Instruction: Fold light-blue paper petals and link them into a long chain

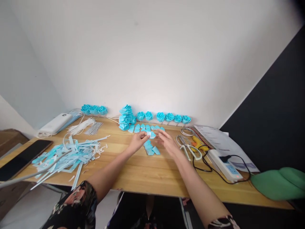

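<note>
My left hand (138, 140) is pinched on a small light-blue petal piece (149, 135) over the middle of the wooden table (147, 173). My right hand (166, 142) hovers just to its right with fingers stretched out, holding nothing. Below the hands lie a few cut blue petal pieces (150, 148). A row of similar pieces (145, 127) lies just behind the hands. Finished blue fabric roses (166, 117) line the wall.
A heap of cut blue and white strips (69, 154) lies at the left. A black phone (22, 157) and a white power bank (56, 123) sit further left. Scissors (188, 147), a yellow glue gun (199, 143), a power strip (225, 165), papers (219, 140) and a green object (278, 183) are at the right.
</note>
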`<state>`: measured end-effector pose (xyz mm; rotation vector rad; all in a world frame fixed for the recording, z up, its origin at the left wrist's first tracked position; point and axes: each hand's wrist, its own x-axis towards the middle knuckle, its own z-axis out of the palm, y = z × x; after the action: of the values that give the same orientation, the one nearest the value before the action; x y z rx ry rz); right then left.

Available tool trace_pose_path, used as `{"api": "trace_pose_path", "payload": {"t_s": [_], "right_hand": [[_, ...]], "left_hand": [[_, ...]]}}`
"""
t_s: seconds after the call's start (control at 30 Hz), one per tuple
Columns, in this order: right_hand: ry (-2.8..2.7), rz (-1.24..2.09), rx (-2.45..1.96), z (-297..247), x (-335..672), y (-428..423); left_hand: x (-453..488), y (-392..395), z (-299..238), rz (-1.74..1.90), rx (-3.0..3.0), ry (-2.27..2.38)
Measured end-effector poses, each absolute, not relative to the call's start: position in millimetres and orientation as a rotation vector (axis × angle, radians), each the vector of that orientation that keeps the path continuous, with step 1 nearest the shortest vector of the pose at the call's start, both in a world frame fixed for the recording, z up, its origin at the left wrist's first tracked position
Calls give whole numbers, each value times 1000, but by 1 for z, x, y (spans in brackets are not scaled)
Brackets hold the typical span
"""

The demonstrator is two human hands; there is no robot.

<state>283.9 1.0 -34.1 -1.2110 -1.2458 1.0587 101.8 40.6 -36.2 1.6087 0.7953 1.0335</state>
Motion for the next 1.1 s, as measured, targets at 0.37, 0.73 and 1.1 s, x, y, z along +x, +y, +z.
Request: {"api": "trace_pose_path", "payload": {"t_s": [0.37, 0.73, 1.1], "right_hand": [[-1196, 1289, -1040, -45, 281, -1], [-1321, 1182, -1191, -42, 277, -8], [-1305, 1009, -1197, -36, 273, -12]], "left_hand": [[105, 36, -39, 865, 1682, 737], [105, 30, -39, 820, 1823, 764], [106, 34, -38, 869, 1611, 667]]}}
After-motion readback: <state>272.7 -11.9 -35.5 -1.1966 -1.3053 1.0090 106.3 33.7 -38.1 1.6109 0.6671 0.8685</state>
